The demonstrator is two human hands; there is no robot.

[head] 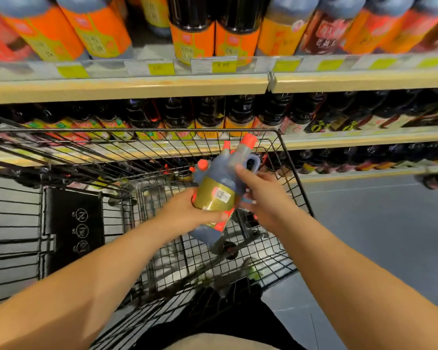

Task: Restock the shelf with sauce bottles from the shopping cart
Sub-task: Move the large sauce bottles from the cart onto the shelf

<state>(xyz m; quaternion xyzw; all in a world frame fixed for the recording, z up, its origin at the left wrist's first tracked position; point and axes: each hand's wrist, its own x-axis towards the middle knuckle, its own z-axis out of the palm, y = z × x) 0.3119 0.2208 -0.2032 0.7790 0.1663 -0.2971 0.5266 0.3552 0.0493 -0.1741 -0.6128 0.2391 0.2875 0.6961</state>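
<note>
Two dark sauce bottles with orange-red caps are held together above the black wire shopping cart (292, 173). My left hand (187, 210) grips the nearer sauce bottle (214, 193) around its gold label. My right hand (261, 195) holds the second sauce bottle (240, 157), which has a handle by its neck. Both bottles tilt with caps pointing away toward the shelf (127, 87). The cart basket below them shows only wire floor.
Shelf rows of dark bottles with orange and yellow labels fill the view ahead, with a gap between bottles on the top row (147, 44). Yellow price tags (224, 65) line the shelf edge. The cart's folded black child seat (74, 223) is at left. Grey floor lies at right.
</note>
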